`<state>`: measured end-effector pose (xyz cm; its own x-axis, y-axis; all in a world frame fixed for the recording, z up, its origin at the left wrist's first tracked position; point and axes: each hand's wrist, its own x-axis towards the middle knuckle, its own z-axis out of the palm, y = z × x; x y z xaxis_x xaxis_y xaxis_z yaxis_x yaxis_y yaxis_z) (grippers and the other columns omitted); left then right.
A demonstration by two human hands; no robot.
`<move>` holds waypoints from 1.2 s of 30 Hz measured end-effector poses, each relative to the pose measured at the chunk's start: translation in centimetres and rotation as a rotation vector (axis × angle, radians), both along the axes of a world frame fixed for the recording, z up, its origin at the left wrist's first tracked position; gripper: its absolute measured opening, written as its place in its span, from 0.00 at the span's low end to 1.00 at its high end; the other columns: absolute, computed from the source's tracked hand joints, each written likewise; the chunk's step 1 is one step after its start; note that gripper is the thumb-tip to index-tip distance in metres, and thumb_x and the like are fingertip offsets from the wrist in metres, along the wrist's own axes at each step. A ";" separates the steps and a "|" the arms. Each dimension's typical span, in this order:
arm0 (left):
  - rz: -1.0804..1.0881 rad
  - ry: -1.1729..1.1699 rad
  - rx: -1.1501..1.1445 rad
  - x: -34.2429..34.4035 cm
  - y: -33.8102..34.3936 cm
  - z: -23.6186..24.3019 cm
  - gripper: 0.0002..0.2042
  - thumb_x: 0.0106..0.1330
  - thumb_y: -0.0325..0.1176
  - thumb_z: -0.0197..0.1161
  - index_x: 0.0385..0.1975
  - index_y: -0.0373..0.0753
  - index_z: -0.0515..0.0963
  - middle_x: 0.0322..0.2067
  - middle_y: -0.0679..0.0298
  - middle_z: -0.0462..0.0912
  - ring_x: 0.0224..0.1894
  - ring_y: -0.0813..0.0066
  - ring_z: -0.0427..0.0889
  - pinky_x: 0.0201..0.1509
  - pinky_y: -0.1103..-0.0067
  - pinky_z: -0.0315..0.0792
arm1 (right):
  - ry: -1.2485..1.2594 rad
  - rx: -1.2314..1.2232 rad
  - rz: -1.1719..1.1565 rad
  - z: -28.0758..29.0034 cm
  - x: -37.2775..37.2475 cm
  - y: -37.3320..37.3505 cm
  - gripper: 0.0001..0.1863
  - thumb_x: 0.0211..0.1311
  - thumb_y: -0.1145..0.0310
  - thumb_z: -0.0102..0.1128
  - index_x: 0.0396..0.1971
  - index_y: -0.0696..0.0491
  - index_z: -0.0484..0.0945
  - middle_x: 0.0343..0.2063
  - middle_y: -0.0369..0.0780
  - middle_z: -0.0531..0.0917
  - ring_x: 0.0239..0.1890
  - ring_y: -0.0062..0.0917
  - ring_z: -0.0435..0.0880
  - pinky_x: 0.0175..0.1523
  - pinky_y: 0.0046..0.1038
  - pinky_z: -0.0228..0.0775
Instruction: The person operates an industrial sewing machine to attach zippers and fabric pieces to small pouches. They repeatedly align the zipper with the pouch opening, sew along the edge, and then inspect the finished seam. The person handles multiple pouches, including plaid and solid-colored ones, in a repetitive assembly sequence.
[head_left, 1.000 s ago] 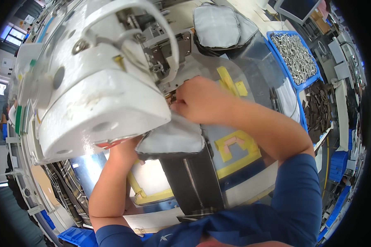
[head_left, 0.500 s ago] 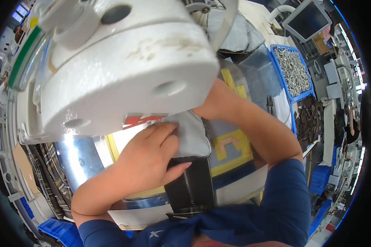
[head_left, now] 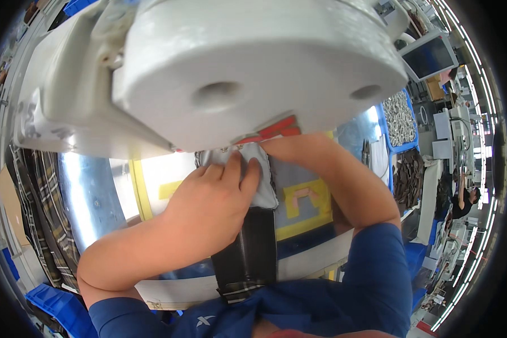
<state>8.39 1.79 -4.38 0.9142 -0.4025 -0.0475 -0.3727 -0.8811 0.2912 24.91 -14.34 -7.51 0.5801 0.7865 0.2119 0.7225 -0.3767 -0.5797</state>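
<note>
My left hand lies with its fingers stretched out over a light grey padded fabric piece, pressing on it just below a white sewing machine head. At the right edge of that piece is my right hand; its fingers are hidden behind the machine head. From under the grey piece a black strip with a zipper runs toward me, ending in a plaid fabric edge against my shirt. The needle area cannot be seen.
Yellow tape marks the work surface on the right. Farther right stand a blue tray of metal rings and a pile of dark brown pieces. Plaid fabric hangs at the left, above a blue crate.
My view has swung, so the machine head sits farther right in the picture. My left hand's fingers are more spread on the grey piece, and less of my right hand's arm is covered.
</note>
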 end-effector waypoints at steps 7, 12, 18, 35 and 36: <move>0.040 -0.100 0.095 -0.9 -0.5 -1.4 0.41 0.52 0.38 0.75 0.67 0.28 0.72 0.60 0.34 0.78 0.37 0.57 0.88 0.41 0.70 0.84 | -0.217 -0.078 0.058 -2.3 0.2 0.3 0.13 0.60 0.72 0.63 0.44 0.51 0.87 0.37 0.43 0.89 0.42 0.43 0.89 0.48 0.43 0.80; 0.060 -0.136 0.123 -1.0 -0.8 -1.7 0.40 0.50 0.38 0.74 0.66 0.28 0.72 0.60 0.36 0.79 0.37 0.59 0.88 0.40 0.71 0.83 | -0.132 -0.099 0.042 -1.9 0.4 -0.6 0.15 0.61 0.73 0.61 0.47 0.51 0.87 0.40 0.44 0.90 0.45 0.44 0.88 0.50 0.43 0.80; 0.072 -0.142 0.127 -1.0 -0.9 -1.9 0.41 0.48 0.38 0.76 0.66 0.30 0.72 0.59 0.38 0.79 0.38 0.59 0.88 0.40 0.70 0.84 | -0.008 -0.076 0.034 -1.9 0.3 -0.3 0.18 0.58 0.74 0.60 0.48 0.51 0.87 0.43 0.47 0.90 0.45 0.49 0.87 0.50 0.45 0.80; 0.011 -0.084 0.216 -0.2 -1.3 0.4 0.35 0.52 0.38 0.75 0.61 0.28 0.76 0.54 0.39 0.83 0.36 0.64 0.88 0.37 0.75 0.84 | 0.026 -0.140 -0.028 -1.7 0.4 0.5 0.14 0.61 0.66 0.61 0.29 0.62 0.86 0.30 0.55 0.87 0.40 0.53 0.88 0.49 0.49 0.81; 0.015 -0.080 0.227 -0.4 -1.3 0.4 0.35 0.52 0.38 0.74 0.61 0.28 0.76 0.54 0.39 0.84 0.36 0.64 0.88 0.37 0.75 0.84 | 0.042 -0.149 -0.028 -1.7 0.3 0.6 0.14 0.61 0.65 0.61 0.29 0.62 0.86 0.30 0.55 0.87 0.40 0.53 0.89 0.49 0.49 0.81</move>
